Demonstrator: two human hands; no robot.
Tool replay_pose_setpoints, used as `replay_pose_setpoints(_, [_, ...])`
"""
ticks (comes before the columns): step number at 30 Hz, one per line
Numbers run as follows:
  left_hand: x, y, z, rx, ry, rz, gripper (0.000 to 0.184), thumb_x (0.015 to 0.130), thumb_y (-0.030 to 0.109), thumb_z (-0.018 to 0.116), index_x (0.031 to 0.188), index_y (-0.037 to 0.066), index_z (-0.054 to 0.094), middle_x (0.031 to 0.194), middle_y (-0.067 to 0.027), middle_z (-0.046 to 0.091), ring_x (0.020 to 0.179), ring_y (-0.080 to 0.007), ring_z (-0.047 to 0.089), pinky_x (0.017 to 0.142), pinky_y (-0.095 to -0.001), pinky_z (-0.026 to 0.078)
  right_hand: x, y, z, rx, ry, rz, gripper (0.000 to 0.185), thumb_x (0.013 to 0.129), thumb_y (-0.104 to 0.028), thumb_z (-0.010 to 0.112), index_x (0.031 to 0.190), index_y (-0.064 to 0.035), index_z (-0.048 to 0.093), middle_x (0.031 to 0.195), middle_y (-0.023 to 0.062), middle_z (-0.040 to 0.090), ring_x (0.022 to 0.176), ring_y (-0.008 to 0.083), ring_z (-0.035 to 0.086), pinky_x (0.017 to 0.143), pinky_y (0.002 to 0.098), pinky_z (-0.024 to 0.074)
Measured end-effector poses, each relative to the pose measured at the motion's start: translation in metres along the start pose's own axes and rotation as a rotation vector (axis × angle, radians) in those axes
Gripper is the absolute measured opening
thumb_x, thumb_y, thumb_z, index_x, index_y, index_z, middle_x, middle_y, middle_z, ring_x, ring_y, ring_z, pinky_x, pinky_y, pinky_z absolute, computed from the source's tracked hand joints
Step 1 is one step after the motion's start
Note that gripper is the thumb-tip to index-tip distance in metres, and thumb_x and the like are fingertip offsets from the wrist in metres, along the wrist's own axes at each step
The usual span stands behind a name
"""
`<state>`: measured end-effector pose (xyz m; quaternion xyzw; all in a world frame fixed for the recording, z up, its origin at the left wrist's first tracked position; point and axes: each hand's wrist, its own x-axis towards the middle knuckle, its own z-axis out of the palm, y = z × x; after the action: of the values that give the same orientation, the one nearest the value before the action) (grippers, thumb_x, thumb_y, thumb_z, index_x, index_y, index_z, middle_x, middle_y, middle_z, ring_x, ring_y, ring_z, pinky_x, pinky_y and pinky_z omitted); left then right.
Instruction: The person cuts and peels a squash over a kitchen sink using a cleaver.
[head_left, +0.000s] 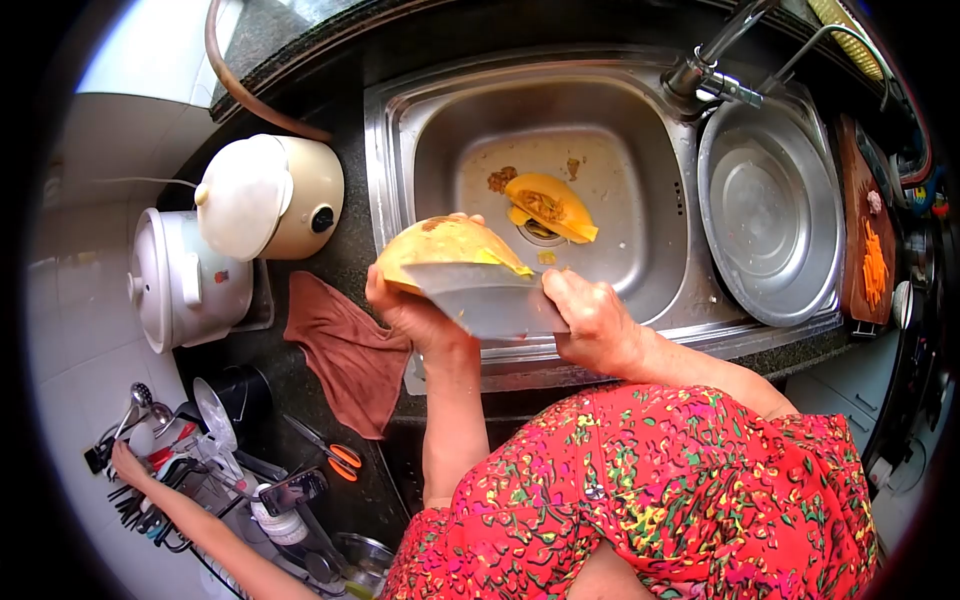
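I see pumpkin piece (445, 245) held up over near-L corner of sink (625, 190): orange-yellow, curved, brownish patch on top. L hand (408, 312) curled round it; R hand (592, 315) fisted on knife (490, 300), blurry blade across its near side. 2nd wedge (565, 212), stringy pulp showing, by drain (538, 232).

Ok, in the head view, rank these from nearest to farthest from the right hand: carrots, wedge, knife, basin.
From the right hand:
1. Knife: in its grip, blade pointing left.
2. Wedge: ahead, in the sink.
3. Basin: to the right, beside the sink.
4. Carrots: far right, past the basin, on the board.
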<state>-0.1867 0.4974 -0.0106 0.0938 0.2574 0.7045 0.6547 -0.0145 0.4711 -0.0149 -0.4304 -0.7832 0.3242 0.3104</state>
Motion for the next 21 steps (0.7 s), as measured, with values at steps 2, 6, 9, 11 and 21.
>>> replay_pose_setpoints(2, [0.003, -0.003, -0.015, -0.046, 0.036, -0.083, 0.074, 0.073, 0.06, 0.047, 0.109, -0.005, 0.052, 0.105, -0.0253, 0.055, 0.101, -0.0393, 0.053, 0.088, -0.0468, 0.043, 0.002, -0.002, -0.003, 0.013, 0.004, -0.036, 0.029, 0.059, 0.008, 0.055, 0.084, -0.0008, 0.043, 0.074, 0.0172, 0.051, 0.066, 0.0389, 0.053, 0.053, 0.0446, 0.0452])
replay_pose_setpoints(6, [0.001, -0.008, -0.017, -0.08, 0.066, -0.13, 0.071, 0.074, 0.059, 0.047, 0.107, -0.004, 0.053, 0.105, -0.025, 0.055, 0.101, -0.0396, 0.053, 0.088, -0.0467, 0.042, 0.0, -0.003, -0.005, 0.006, -0.048, 0.018, 0.03, 0.06, 0.009, 0.055, 0.085, -0.0008, 0.041, 0.073, 0.0187, 0.052, 0.067, 0.0404, 0.053, 0.054, 0.0456, 0.0447])
replay_pose_setpoints(9, [-0.004, -0.008, 0.001, 0.029, 0.073, 0.081, 0.07, 0.073, 0.054, 0.049, 0.109, -0.006, 0.049, 0.108, -0.0245, 0.053, 0.104, -0.0381, 0.051, 0.091, -0.0456, 0.04, 0.0, -0.002, 0.0, 0.035, -0.048, 0.089, 0.028, 0.062, 0.009, 0.054, 0.084, -0.0008, 0.04, 0.072, 0.02, 0.052, 0.067, 0.0419, 0.053, 0.055, 0.0467, 0.0442])
replay_pose_setpoints(11, [-0.005, -0.007, 0.01, 0.092, 0.076, 0.122, 0.068, 0.072, 0.053, 0.051, 0.108, -0.005, 0.051, 0.108, -0.0249, 0.053, 0.104, -0.0392, 0.05, 0.093, -0.0468, 0.038, 0.002, -0.002, 0.002, 0.07, -0.031, 0.111, 0.027, 0.064, 0.01, 0.053, 0.084, -0.0007, 0.039, 0.071, 0.0206, 0.052, 0.067, 0.0425, 0.053, 0.055, 0.0473, 0.044])
replay_pose_setpoints(21, [-0.003, -0.008, 0.002, 0.115, 0.064, 0.09, 0.073, 0.071, 0.052, 0.053, 0.115, -0.006, 0.046, 0.11, -0.0228, 0.053, 0.105, -0.0373, 0.052, 0.091, -0.0447, 0.041, 0.003, -0.002, 0.004, 0.054, -0.082, 0.193, 0.029, 0.065, 0.011, 0.051, 0.089, 0.0001, 0.039, 0.077, 0.0225, 0.054, 0.072, 0.0443, 0.054, 0.058, 0.0486, 0.0443])
